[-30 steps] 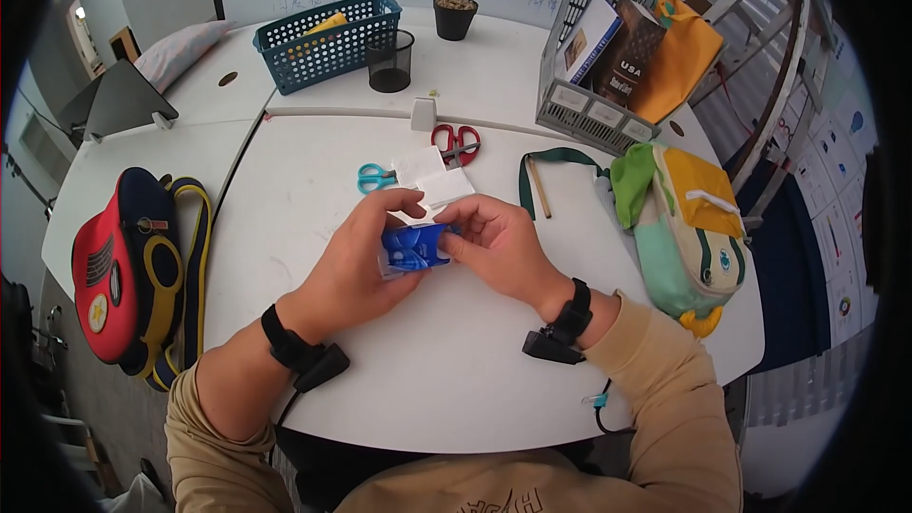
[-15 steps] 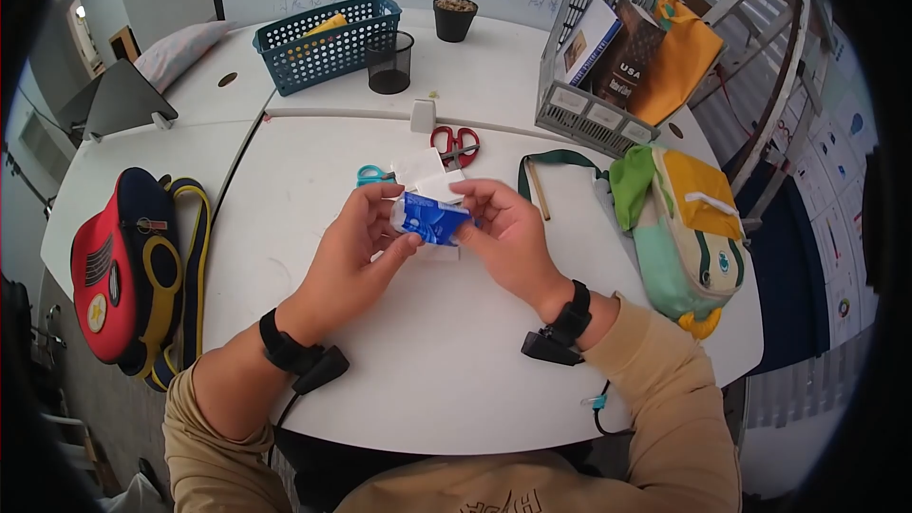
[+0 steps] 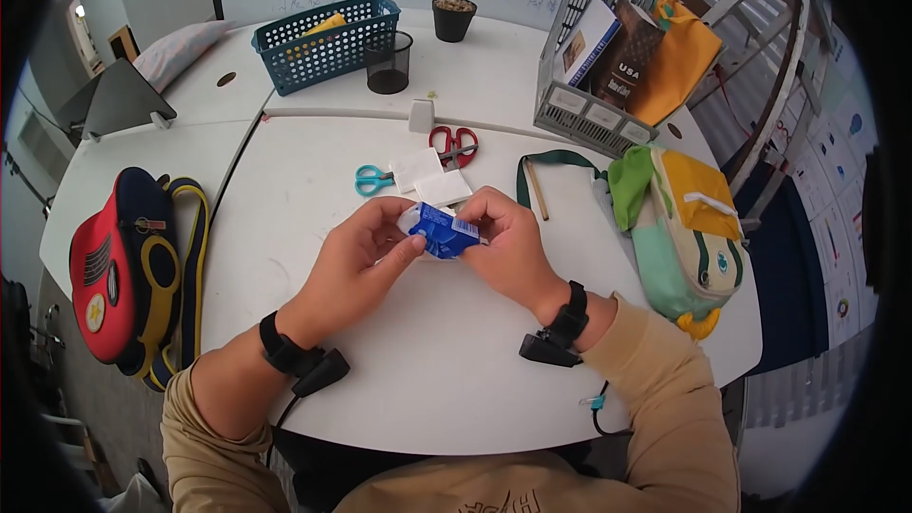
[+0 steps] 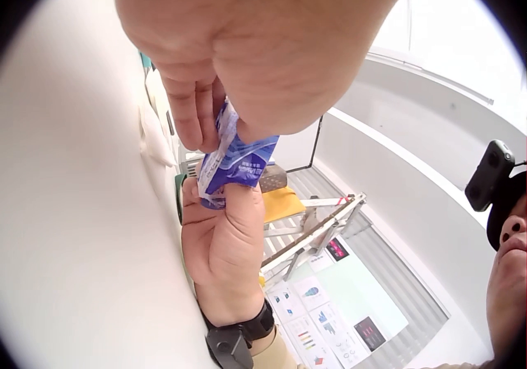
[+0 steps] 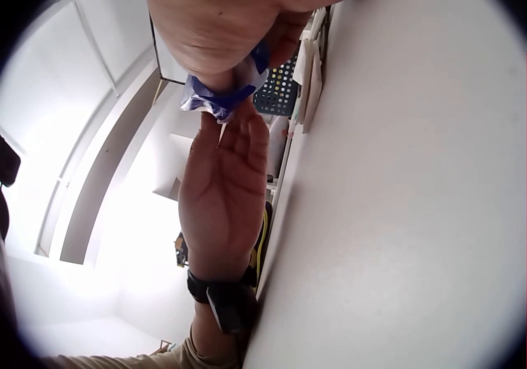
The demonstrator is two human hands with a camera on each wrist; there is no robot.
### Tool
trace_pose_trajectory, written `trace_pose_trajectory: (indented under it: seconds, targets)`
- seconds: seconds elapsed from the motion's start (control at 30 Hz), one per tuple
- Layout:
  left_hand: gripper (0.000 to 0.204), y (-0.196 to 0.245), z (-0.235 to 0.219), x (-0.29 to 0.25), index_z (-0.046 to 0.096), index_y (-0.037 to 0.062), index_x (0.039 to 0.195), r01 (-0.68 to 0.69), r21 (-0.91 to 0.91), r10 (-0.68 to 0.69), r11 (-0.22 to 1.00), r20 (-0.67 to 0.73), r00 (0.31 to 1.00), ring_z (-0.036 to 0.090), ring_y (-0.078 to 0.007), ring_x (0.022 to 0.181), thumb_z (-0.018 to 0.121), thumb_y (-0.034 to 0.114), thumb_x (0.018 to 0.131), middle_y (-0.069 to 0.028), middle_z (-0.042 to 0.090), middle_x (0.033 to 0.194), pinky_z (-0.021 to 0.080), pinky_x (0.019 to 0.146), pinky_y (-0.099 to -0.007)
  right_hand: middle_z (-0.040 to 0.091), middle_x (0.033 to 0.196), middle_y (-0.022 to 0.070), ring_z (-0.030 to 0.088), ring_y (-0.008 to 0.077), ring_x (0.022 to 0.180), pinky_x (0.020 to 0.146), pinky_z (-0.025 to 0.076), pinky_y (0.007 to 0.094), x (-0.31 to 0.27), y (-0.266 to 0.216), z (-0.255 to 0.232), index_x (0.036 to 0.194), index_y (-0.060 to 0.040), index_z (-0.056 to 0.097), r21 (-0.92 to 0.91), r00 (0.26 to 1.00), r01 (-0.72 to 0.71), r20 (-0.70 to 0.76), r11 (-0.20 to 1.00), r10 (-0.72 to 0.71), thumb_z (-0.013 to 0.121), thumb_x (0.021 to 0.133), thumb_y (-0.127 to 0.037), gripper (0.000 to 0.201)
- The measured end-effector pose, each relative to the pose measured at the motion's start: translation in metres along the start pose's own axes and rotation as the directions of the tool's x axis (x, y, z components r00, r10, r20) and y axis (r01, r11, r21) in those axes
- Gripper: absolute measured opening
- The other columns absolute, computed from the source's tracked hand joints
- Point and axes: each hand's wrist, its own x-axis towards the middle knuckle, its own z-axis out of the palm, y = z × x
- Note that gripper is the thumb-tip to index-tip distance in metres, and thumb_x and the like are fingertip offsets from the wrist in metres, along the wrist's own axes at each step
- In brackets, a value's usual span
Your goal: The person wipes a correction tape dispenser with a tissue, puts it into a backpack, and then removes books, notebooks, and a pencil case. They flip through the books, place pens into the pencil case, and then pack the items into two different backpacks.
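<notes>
In the head view, the left hand [image 3: 359,261] and right hand [image 3: 508,252] are pinching a blue packet [image 3: 443,231] between them, above the table [image 3: 399,361], near white tissues [image 3: 442,188]. In the left wrist view, both are gripping its ends. In the right wrist view, fingers are holding its crumpled film.

The small blue plastic packet [image 3: 444,232] is crumpled and glossy, with pale printing and a whitish end. It is held tilted above the white tabletop [image 3: 380,351].

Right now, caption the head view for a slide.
Two hands pinch a blue packet above a white table, scissors and white tissues lying beyond.
</notes>
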Motion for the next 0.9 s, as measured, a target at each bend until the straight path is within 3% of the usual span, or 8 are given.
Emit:
trace_pose_trajectory:
  seconds: [0.17, 0.27, 0.37, 0.47, 0.57, 0.77, 0.9]
  targets:
    - [0.034, -0.003, -0.003, 0.002, 0.063, -0.0057, 0.145, 0.066, -0.049, -0.069, 0.997, -0.064, 0.996, 0.075, -0.0131, 0.111, 0.072, 0.008, 0.116, -0.0086, 0.076, 0.121, 0.062, 0.099, -0.0313, 0.070, 0.115, 0.0062, 0.074, 0.0132, 0.102, 0.093, 0.064, 0.0297, -0.001, -0.005, 0.003, 0.114, 0.0021, 0.070, 0.086, 0.999, -0.032, 0.027, 0.996, 0.030, 0.079, 0.092, 0.015, 0.027]
    - [0.030, 0.005, -0.003, 0.003, 0.064, -0.0051, 0.144, 0.072, -0.065, -0.077, 0.995, -0.086, 0.993, 0.076, -0.0151, 0.112, 0.068, 0.009, 0.118, -0.0093, 0.077, 0.125, 0.063, 0.103, -0.0334, 0.071, 0.119, 0.0078, 0.075, 0.0139, 0.108, 0.093, 0.065, 0.0303, 0.001, -0.012, 0.003, 0.121, 0.0021, 0.071, 0.176, 0.982, -0.190, 0.018, 0.966, 0.190, 0.076, 0.094, 0.014, 0.030]
    - [0.027, 0.006, -0.003, 0.003, 0.066, -0.0042, 0.142, 0.055, -0.068, -0.061, 0.996, -0.096, 0.994, 0.077, -0.0153, 0.111, 0.066, 0.012, 0.120, -0.0087, 0.078, 0.123, 0.063, 0.102, -0.0325, 0.073, 0.122, 0.0090, 0.077, 0.0161, 0.112, 0.095, 0.065, 0.0316, 0.002, -0.019, 0.006, 0.128, 0.0013, 0.072, 0.144, 0.978, -0.203, -0.016, 0.969, 0.207, 0.076, 0.093, 0.012, 0.037]
    - [0.025, 0.002, -0.003, 0.004, 0.069, -0.0030, 0.139, 0.043, -0.058, -0.047, 0.997, -0.071, 0.996, 0.077, -0.0151, 0.109, 0.064, 0.014, 0.122, -0.0079, 0.079, 0.121, 0.064, 0.101, -0.0321, 0.074, 0.122, 0.0083, 0.078, 0.0181, 0.112, 0.097, 0.065, 0.0325, 0.004, -0.014, 0.010, 0.127, 0.0007, 0.073, -0.045, 0.991, 0.034, -0.131, 0.998, -0.040, 0.076, 0.093, 0.011, 0.036]
    - [0.022, -0.001, -0.004, 0.003, 0.071, -0.0026, 0.135, 0.022, -0.042, -0.024, 0.999, -0.060, 0.998, 0.078, -0.0147, 0.106, 0.063, 0.014, 0.122, -0.0074, 0.079, 0.119, 0.064, 0.099, -0.0322, 0.075, 0.121, 0.0081, 0.079, 0.0198, 0.109, 0.099, 0.065, 0.0327, 0.005, -0.015, 0.003, 0.124, 0.0002, 0.074, -0.152, 0.993, 0.096, -0.049, 0.984, -0.104, 0.077, 0.093, 0.011, 0.034]
    - [0.022, 0.002, -0.004, 0.002, 0.073, -0.0033, 0.130, 0.043, -0.021, -0.044, 0.999, -0.041, 0.998, 0.077, -0.0132, 0.105, 0.063, 0.014, 0.122, -0.0065, 0.079, 0.113, 0.064, 0.099, -0.0319, 0.076, 0.118, 0.0085, 0.077, 0.0167, 0.110, 0.099, 0.063, 0.0337, 0.001, -0.012, 0.002, 0.122, -0.0005, 0.075, -0.018, 0.999, 0.033, -0.001, 0.999, -0.033, 0.083, 0.095, 0.006, 0.029]
    - [0.022, -0.004, -0.003, 0.002, 0.073, -0.0035, 0.130, 0.028, -0.061, -0.030, 0.998, -0.035, 0.999, 0.077, -0.0131, 0.105, 0.064, 0.014, 0.122, -0.0063, 0.079, 0.114, 0.064, 0.099, -0.0319, 0.076, 0.117, 0.0081, 0.077, 0.0155, 0.110, 0.100, 0.063, 0.0329, -0.001, -0.016, 0.004, 0.121, -0.0003, 0.075, -0.106, 1.000, 0.009, 0.003, 0.994, -0.009, 0.084, 0.095, 0.005, 0.028]
